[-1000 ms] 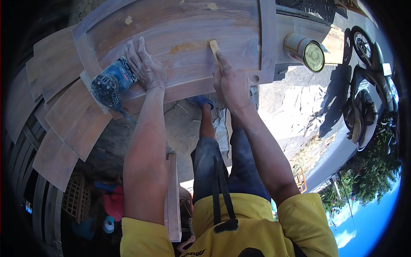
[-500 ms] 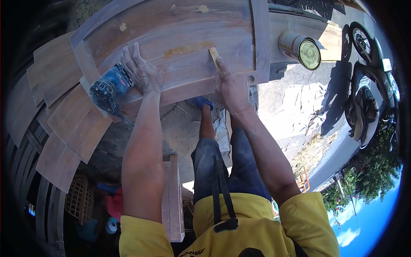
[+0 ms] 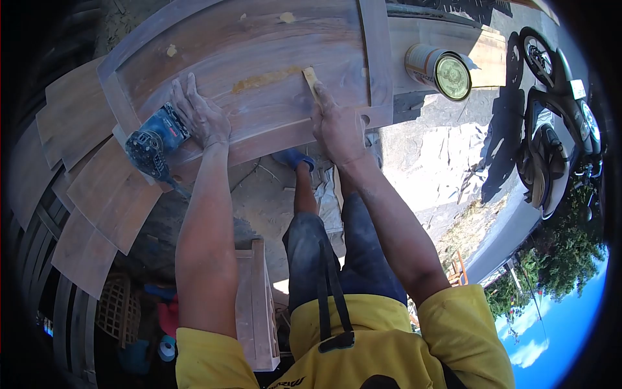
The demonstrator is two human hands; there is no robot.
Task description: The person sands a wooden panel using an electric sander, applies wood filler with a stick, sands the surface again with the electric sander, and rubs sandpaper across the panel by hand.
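Observation:
My left hand point(image 3: 202, 117) lies with its fingers spread on the framed wooden panel point(image 3: 214, 48), just right of a blue sander point(image 3: 155, 139) that rests at the panel's left edge. My right hand point(image 3: 339, 129) is closed around a small flat scraper point(image 3: 311, 81), whose end touches the panel. Left of the scraper tip runs a yellowish smear of filler point(image 3: 267, 80). Smaller pale filler spots point(image 3: 287, 17) show farther up the panel.
A metal can point(image 3: 438, 70) lies or leans on a board right of the panel. Thin wooden boards point(image 3: 116, 188) are fanned out at the left. A motorcycle point(image 3: 557, 123) stands at the far right. Below my left arm is a wooden frame piece point(image 3: 256, 305), near a woven basket point(image 3: 120, 310).
The whole view has shifted, so the panel, can and sander appear farther left. My right hand has moved the scraper slightly off the right end of the smear. My left hand stays beside the sander.

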